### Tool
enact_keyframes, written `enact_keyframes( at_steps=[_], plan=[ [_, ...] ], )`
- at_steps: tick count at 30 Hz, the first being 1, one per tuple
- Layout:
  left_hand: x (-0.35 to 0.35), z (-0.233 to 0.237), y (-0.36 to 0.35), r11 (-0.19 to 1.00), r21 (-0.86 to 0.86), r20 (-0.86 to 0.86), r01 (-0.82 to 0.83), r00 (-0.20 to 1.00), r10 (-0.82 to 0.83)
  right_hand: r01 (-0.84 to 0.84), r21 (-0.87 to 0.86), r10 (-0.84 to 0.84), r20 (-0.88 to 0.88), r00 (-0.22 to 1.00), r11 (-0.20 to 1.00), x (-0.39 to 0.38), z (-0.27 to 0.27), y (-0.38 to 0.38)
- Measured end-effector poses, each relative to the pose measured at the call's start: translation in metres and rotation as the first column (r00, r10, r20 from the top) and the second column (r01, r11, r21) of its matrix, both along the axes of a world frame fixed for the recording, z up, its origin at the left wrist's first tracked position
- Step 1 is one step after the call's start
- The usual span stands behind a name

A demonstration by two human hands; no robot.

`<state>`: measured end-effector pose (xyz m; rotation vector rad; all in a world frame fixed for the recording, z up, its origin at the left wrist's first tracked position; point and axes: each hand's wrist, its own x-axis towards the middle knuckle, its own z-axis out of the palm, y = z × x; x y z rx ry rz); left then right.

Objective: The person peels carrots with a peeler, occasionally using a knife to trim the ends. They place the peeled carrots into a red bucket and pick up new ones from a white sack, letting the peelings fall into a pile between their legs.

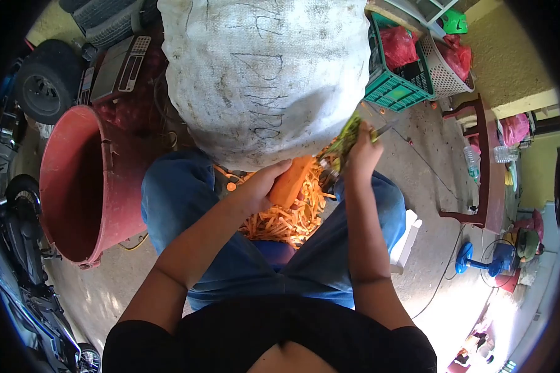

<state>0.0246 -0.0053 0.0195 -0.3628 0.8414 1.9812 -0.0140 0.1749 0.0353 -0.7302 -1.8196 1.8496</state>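
Note:
My left hand (262, 186) is closed around the side of a thick, smooth orange chunk (290, 181), carrot-like in colour. My right hand (365, 154) is closed on a mottled green bundle (347, 142) of long, thin vegetables, its lower end close to the chunk. A narrow pointed blade (385, 128) juts out past the right fingers; I cannot tell whether that hand grips its handle. Below both hands, between my knees, lies a heap of cut orange strips (286, 224). A blue rim (272, 253) shows under the heap's near side.
A bulging white woven sack (267, 74) stands right in front of my knees. At left, a large red bin (104, 186) leans open beside a tire (44, 81). Green (395, 90) and white (444, 68) crates sit at right, near a wooden bench (488, 168) and a blue fan (478, 264).

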Motion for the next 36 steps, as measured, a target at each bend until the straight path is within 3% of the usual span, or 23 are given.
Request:
enact_keyframes(
  at_steps=[2, 3, 4, 5, 7, 8, 9, 10, 11, 12, 13, 14, 15, 17, 18, 19, 21, 24, 26, 30, 31, 33, 36],
  plan=[
    [-0.003, -0.020, 0.001, 0.999, 0.046, 0.012, -0.015, 1.000, 0.014, -0.131, -0.003, 0.130, -0.055, 0.990, 0.991, 0.011, -0.008, -0.025],
    [-0.003, -0.035, 0.003, 0.986, 0.155, -0.032, -0.060, 0.997, 0.065, -0.214, 0.128, 0.220, -0.031, 0.975, 0.968, 0.018, -0.012, -0.033],
    [-0.003, -0.041, 0.004, 0.959, 0.266, -0.070, -0.098, 0.990, 0.121, -0.173, 0.407, 0.234, -0.105, 0.967, 0.897, 0.023, -0.007, -0.046],
    [-0.001, -0.031, 0.005, 0.959, 0.266, -0.070, -0.098, 0.990, 0.120, -0.175, 0.444, 0.240, -0.093, 0.966, 0.879, 0.028, -0.004, -0.057],
    [0.004, -0.010, 0.007, 0.993, 0.045, -0.019, -0.107, 0.994, 0.108, -0.187, 0.524, 0.252, -0.055, 0.966, 0.831, 0.029, -0.004, -0.059],
    [0.005, -0.010, 0.006, 0.993, 0.044, -0.018, -0.109, 0.994, 0.109, -0.124, 0.544, 0.198, -0.080, 0.977, 0.830, 0.023, -0.007, -0.050],
    [0.006, -0.011, 0.005, 0.998, -0.055, -0.137, 0.016, 0.990, -0.023, -0.059, 0.563, 0.144, -0.107, 0.984, 0.824, 0.012, -0.015, -0.035],
    [0.007, -0.011, 0.004, 0.978, -0.165, -0.240, 0.131, 0.956, -0.168, 0.032, 0.550, 0.056, -0.142, 0.988, 0.835, -0.007, -0.036, -0.008],
    [0.009, 0.008, 0.002, 0.956, -0.145, -0.176, 0.256, 0.944, -0.280, 0.094, 0.461, -0.123, 0.032, 0.992, 0.882, -0.012, -0.009, 0.001],
    [0.011, 0.012, 0.004, 0.954, -0.143, -0.176, 0.264, 0.942, -0.287, 0.133, 0.516, -0.201, 0.079, 0.976, 0.846, -0.017, -0.003, 0.018],
    [0.012, 0.014, 0.006, 0.954, -0.191, -0.163, 0.229, 0.952, -0.261, 0.230, 0.364, -0.247, 0.001, 0.969, 0.903, -0.023, -0.001, 0.027],
    [0.012, 0.017, 0.009, 0.953, -0.237, -0.151, 0.189, 0.962, -0.228, 0.231, 0.365, -0.247, -0.002, 0.969, 0.902, -0.022, -0.003, 0.029],
    [0.012, 0.019, 0.012, 0.997, -0.074, -0.022, -0.006, 1.000, 0.004, 0.179, 0.274, -0.177, -0.035, 0.984, 0.945, -0.015, -0.005, 0.028],
    [0.002, -0.004, 0.003, 0.999, 0.001, -0.059, 0.038, 0.998, -0.038, 0.027, 0.161, -0.010, -0.100, 0.995, 0.987, 0.004, 0.012, -0.001],
    [-0.001, -0.012, 0.000, 0.993, 0.066, -0.103, 0.094, 0.991, -0.087, -0.085, 0.181, 0.081, 0.028, 0.996, 0.980, 0.014, 0.008, -0.012],
    [0.000, -0.007, 0.004, 1.000, 0.023, -0.056, -0.006, 0.998, 0.007, -0.099, 0.382, 0.150, -0.106, 0.983, 0.919, 0.017, -0.013, -0.021],
    [0.003, -0.004, 0.009, 0.997, 0.062, -0.016, -0.056, 0.998, 0.057, -0.205, 0.501, 0.259, -0.040, 0.965, 0.841, 0.033, -0.001, -0.051],
    [0.006, 0.000, 0.012, 0.991, 0.047, 0.044, -0.127, 0.991, 0.125, -0.180, 0.548, 0.246, -0.048, 0.968, 0.817, 0.028, 0.000, -0.050],
    [0.004, 0.000, 0.007, 0.985, -0.132, -0.146, 0.109, 0.981, -0.128, -0.086, 0.485, 0.102, -0.006, 0.995, 0.870, 0.006, -0.011, -0.022],
    [0.009, 0.014, 0.005, 0.967, -0.197, -0.274, 0.161, 0.938, -0.212, 0.191, 0.371, -0.226, 0.054, 0.973, 0.909, -0.017, -0.005, 0.022],
    [0.011, 0.013, 0.002, 0.949, -0.231, -0.258, 0.213, 0.927, -0.271, 0.252, 0.221, -0.271, 0.062, 0.961, 0.942, -0.023, -0.019, 0.042],
    [0.010, 0.007, -0.001, 0.929, -0.260, -0.240, 0.262, 0.915, -0.325, 0.213, 0.217, -0.217, -0.003, 0.976, 0.953, -0.019, -0.018, 0.049],
    [0.002, 0.000, -0.005, 0.958, -0.238, -0.279, 0.162, 0.933, -0.227, 0.102, 0.309, -0.092, -0.047, 0.995, 0.945, -0.006, -0.015, 0.042]
  ],
)
